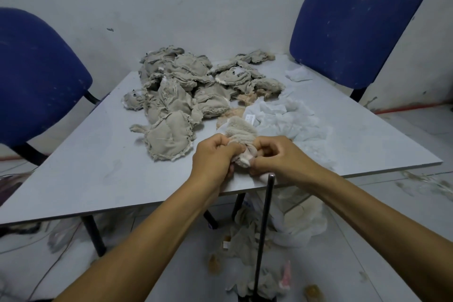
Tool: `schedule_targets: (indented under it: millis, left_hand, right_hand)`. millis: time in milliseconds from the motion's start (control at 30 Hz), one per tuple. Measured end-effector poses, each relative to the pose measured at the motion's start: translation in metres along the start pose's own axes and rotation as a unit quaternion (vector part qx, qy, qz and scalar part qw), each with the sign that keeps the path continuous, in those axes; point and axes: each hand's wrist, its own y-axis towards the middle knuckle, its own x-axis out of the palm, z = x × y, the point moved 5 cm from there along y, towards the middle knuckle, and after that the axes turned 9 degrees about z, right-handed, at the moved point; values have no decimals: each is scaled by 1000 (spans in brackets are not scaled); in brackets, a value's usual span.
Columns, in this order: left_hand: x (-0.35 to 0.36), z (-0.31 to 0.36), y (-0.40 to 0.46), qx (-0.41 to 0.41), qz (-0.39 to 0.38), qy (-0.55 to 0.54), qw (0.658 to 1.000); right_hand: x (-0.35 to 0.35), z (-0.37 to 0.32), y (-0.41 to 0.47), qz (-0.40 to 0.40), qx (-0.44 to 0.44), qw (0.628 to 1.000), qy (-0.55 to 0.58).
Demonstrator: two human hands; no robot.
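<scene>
1. Plush skin (241,133), unstuffed, lies bunched at the near edge of the table (98,174). It looks light, limp and fuzzy, and I'd say it will crumple rather than resist.
2. The left hand (213,157) and right hand (282,157) both pinch its pinkish end with curled fingers, probably the best hold.
3. A metal rod (266,216) stands just below, and a pile of grey skins (176,95) sits behind.

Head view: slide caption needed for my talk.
Left hand and right hand pinch a beige plush toy skin over the grey table.

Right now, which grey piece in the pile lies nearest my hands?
The flat rounded piece at the front edge of the pile, just beyond your left hand; the others are heaped farther back.
</scene>
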Motion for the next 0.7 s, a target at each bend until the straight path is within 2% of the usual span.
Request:
schedule_targets:
  millis: [67,167,267,367,467,567,700]
  left_hand:
    - [2,-1,3,-26,1,-14,1000]
    - [3,0,6,-60,-49,-41,996]
    - [-1,1,5,-46,-103,-61,992]
    - [-2,3,1,-23,-143,-58,988]
    - [-1,4,1,-10,-135,-36,990]
    - [0,6,-1,22,-86,-19,996]
    - [-1,5,-3,74,-21,21,997]
  right_hand:
    - [-1,0,0,6,-31,996,-83]
    - [-3,-2,1,67,-77,984,-146]
    - [0,-3,0,108,-112,974,-165]
    - [-2,-3,1,136,-105,967,-190]
    - [-1,0,3,162,-74,968,-176]
    - [0,-2,3,192,-54,970,-138]
    - [-1,0,1,99,-16,995,-22]
